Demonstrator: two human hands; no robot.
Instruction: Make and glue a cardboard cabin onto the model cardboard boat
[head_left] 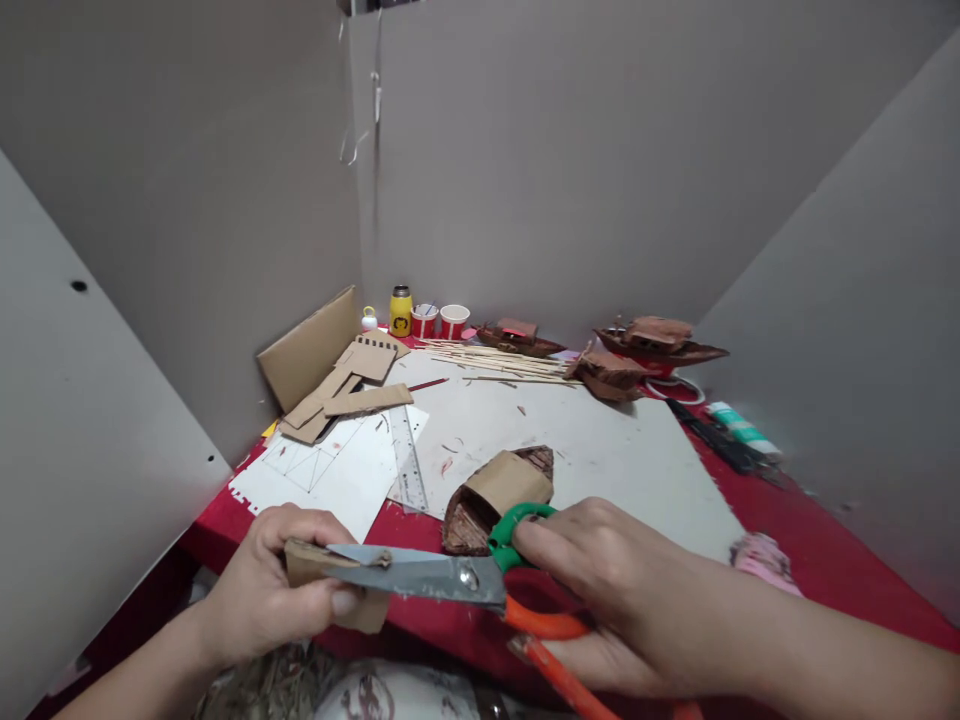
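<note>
My left hand [270, 585] is closed on a small piece of brown cardboard [341, 590] near the table's front edge. My right hand [607, 590] grips a pair of scissors [450, 578] with green and orange handles. The grey blades point left and lie across the cardboard piece. Just behind the scissors sits a small brown model boat [495, 497] with a cardboard cover over its middle.
A white sheet [600, 440] covers the red table [825, 560]. Cardboard pieces [337, 385], a drawing sheet [330, 470] and a ruler [409, 460] lie left. Wooden sticks [495, 362], finished model boats [652, 345], cups [439, 320], a yellow bottle [400, 310] and a glue tube [742, 428] stand behind. Grey walls enclose the table.
</note>
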